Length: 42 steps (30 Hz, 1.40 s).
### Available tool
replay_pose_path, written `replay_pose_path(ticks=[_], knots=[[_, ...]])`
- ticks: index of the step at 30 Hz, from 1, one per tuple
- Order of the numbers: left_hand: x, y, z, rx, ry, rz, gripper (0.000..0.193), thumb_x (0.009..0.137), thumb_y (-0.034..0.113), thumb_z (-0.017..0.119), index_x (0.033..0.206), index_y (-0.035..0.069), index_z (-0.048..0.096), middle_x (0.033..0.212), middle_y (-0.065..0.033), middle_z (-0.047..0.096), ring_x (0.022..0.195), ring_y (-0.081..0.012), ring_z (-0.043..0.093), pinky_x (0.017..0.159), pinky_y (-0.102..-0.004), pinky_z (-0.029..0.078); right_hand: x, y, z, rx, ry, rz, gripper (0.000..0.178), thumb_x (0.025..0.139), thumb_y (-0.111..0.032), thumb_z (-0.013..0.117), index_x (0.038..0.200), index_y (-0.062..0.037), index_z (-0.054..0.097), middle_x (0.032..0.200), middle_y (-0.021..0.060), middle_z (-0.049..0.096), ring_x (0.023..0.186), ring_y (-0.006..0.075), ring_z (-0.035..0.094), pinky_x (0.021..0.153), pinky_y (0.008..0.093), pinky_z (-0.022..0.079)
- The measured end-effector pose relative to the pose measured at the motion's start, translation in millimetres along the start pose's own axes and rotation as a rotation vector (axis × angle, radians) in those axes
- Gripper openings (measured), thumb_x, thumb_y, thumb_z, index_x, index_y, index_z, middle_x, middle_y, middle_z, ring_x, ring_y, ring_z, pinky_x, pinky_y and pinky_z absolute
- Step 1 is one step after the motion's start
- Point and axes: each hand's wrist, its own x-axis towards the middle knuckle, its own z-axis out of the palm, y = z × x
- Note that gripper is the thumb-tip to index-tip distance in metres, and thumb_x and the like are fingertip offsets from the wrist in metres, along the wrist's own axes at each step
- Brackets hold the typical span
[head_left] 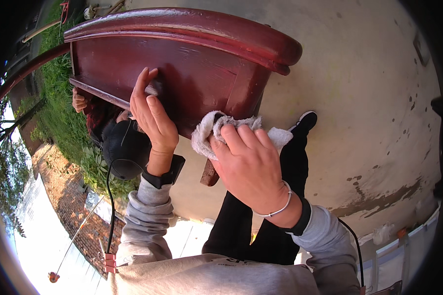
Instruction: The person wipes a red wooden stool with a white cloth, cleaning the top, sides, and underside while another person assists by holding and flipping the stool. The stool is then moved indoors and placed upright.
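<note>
Right hand (pixel 248 167) grips 1 cloth (pixel 203 136); left hand (pixel 157 120) near panel (pixel 115 60).

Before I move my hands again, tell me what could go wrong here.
The cloth is bunched in your right hand at the edge of the dark red wooden piece; a loose fold might catch there.

Your open left hand appears close to another person's black cap. A careless swing could bump them, though depth is hard to judge from this view.
</note>
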Motion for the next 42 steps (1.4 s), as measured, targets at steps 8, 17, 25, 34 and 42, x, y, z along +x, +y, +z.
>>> replay_pose_path(ticks=[8,17,25,34,42], knots=[[0.0,-3.7,6.2,-0.139,0.151,-0.164,0.048,0.101,0.030,0.027,0.128,0.000,0.053,0.114,-0.0114,0.065,0.104,-0.0268,0.057,0.094,-0.0358,0.039,-9.5,1.7,-14.5,-0.007,-0.170,0.029,0.035,0.069,-0.015,0.073,0.103,-0.0091,0.065,0.087,0.0039,0.052,0.082,0.0226,0.052,0.070,0.0353,0.040],[0.9,3.1,5.0,-0.125,0.208,-0.190,0.048,0.099,0.031,0.027,0.123,0.001,0.056,0.103,-0.0077,0.067,0.097,-0.0245,0.058,0.093,-0.0357,0.037,-20.5,-17.5,-35.8,0.193,-0.112,0.302,0.026,0.081,-0.022,0.069,0.099,-0.0027,0.065,0.093,0.0122,0.053,0.084,0.0324,0.053,0.074,0.0416,0.042],[3.0,4.9,0.7,-0.094,0.163,-0.142,0.044,0.098,0.029,0.031,0.121,0.001,0.057,0.099,-0.0060,0.067,0.093,-0.0242,0.058,0.093,-0.0368,0.036,30.5,-29.0,-6.9,-0.326,-0.222,0.049,0.022,0.077,-0.024,0.070,0.087,-0.0058,0.063,0.083,0.0038,0.051,0.080,0.0210,0.050,0.070,0.0345,0.037],[0.8,4.5,1.9,-0.082,0.146,-0.179,0.043,0.097,0.029,0.034,0.119,0.001,0.058,0.096,-0.0059,0.067,0.091,-0.0242,0.059,0.096,-0.0383,0.036,87.3,-4.4,-37.0,-0.110,-0.577,-0.116,0.021,0.074,-0.023,0.073,0.081,-0.0044,0.066,0.087,0.0045,0.057,0.083,0.0213,0.052,0.076,0.0354,0.039],[-2.0,15.7,4.4,-0.056,0.098,-0.252,0.044,0.098,0.031,0.033,0.117,0.001,0.060,0.093,-0.0063,0.066,0.091,-0.0249,0.058,0.096,-0.0404,0.037,78.5,18.0,-35.2,0.047,-0.613,-0.198,0.022,0.078,-0.028,0.068,0.076,-0.0064,0.065,0.079,0.0048,0.055,0.079,0.0222,0.051,0.078,0.0367,0.038]])
